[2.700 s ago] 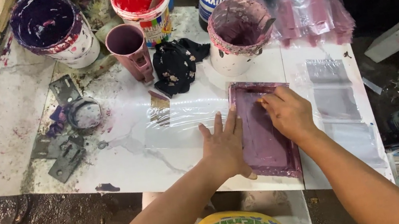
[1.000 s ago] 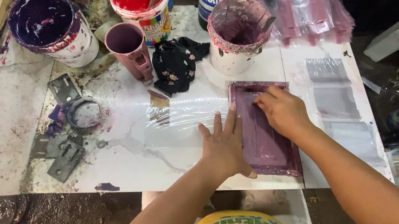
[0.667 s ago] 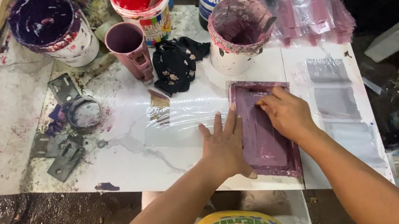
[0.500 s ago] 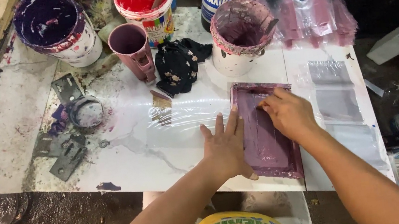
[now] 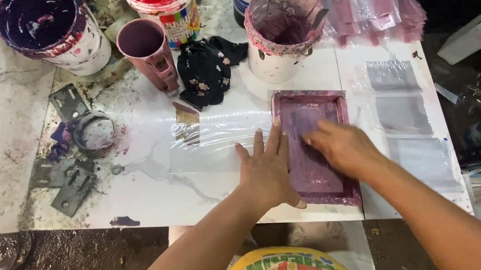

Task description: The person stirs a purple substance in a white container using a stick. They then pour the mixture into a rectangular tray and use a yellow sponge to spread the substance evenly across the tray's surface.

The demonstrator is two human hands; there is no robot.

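Purple-stained rectangular screen frame (image 5: pixel 314 144) flat on the white tabletop (image 5: pixel 154 183), right of centre, near edge close to the tabletop's near edge. Right hand (image 5: pixel 341 149) inside the frame, palm down, grip curled over something pressed against the mesh; whatever is held is hidden under the fingers, so cannot tell what it is. Left hand (image 5: pixel 268 168) flat and spread, fingers pointing far, pressing on the frame's left rail and on the clear plastic sheet (image 5: pixel 216 141) lying just left of it. Sheet hard to trace, only glare marking its edges.

Just beyond the frame, a white pot with purple-smeared rim (image 5: pixel 282 30). Left of that, a crumpled black cloth (image 5: pixel 207 71), then a mauve cup (image 5: pixel 149 51). Far left, a large tub of dark purple ink (image 5: pixel 50 27) and a tub of red ink (image 5: pixel 164 2), both cut off by the top edge. Stack of pink-printed clear bags (image 5: pixel 372 6) at far right; grey printed clear bags (image 5: pixel 402 114) in a row right of the frame. Metal hinge clamps (image 5: pixel 72 175) at left, partly smudged with ink.
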